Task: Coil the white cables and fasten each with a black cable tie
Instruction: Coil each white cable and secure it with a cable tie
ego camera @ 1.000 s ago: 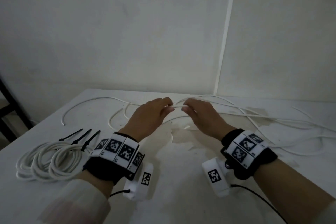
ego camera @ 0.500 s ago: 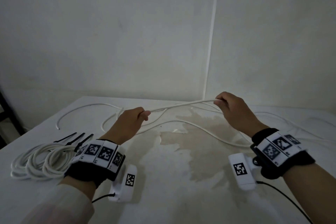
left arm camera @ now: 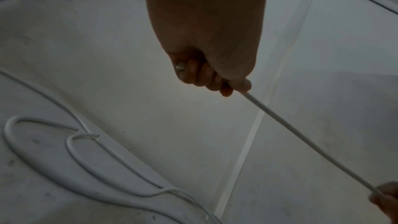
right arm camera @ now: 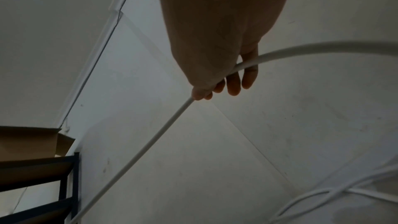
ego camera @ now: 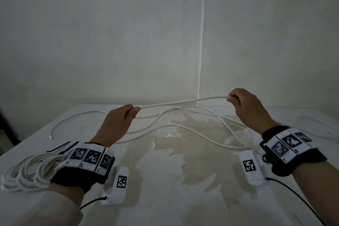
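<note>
Near left on the bench (ego camera: 183, 198): coiled white cables (ego camera: 27, 170), black cable ties (ego camera: 60, 147) at their far side, partly behind the left wrist. Stained patch mid-bench. Left hand (ego camera: 119, 123) and right hand (ego camera: 251, 108) are raised over the middle, well apart, fingers curled round a white cable (ego camera: 183, 101) stretched taut between them. Loose cable loops (ego camera: 165, 126) lie below and toward the far right. Wall corner (ego camera: 202, 42) just behind the far edge; dark rack (right arm camera: 64, 185) off the left edge.

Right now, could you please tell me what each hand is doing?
Left hand: fingers curled round the white cable, gripping it.
Right hand: pinching the same cable.
</note>
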